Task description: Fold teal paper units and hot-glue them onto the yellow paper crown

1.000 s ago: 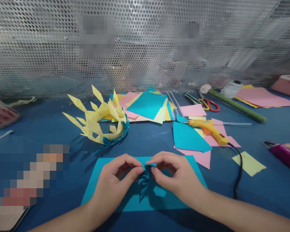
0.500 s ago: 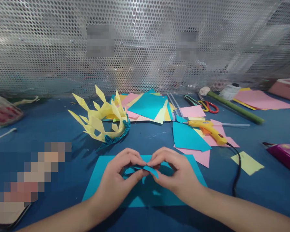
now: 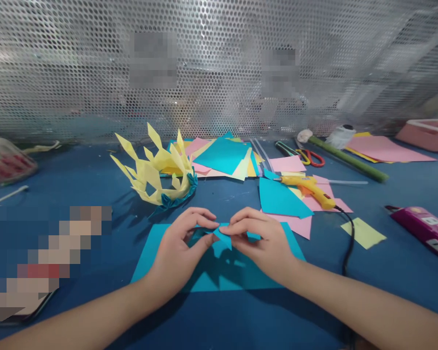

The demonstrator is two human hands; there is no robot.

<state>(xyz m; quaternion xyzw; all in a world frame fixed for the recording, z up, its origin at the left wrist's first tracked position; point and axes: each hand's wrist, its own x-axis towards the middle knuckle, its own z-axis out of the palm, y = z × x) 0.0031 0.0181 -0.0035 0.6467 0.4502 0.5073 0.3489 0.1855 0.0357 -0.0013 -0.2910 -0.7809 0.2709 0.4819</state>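
My left hand and my right hand meet at the fingertips over a blue paper sheet. Between them they pinch a small folded piece of blue paper, partly hidden by the fingers. The sheet lies flat under both hands, with shadows across it. Just beyond my left hand stands a pale yellow paper crown with pointed diamond shapes. Dark blue paper leaves run along its lower right rim.
Coloured paper is piled at the back. Right of it lie a yellow glue gun with a black cord, scissors, and a green stem. A purple power strip sits far right. A perforated metal screen closes off the back.
The camera view has shifted slightly. Both hands keep their pinch, while the folded blue paper has turned and its tip now points down between the fingers.
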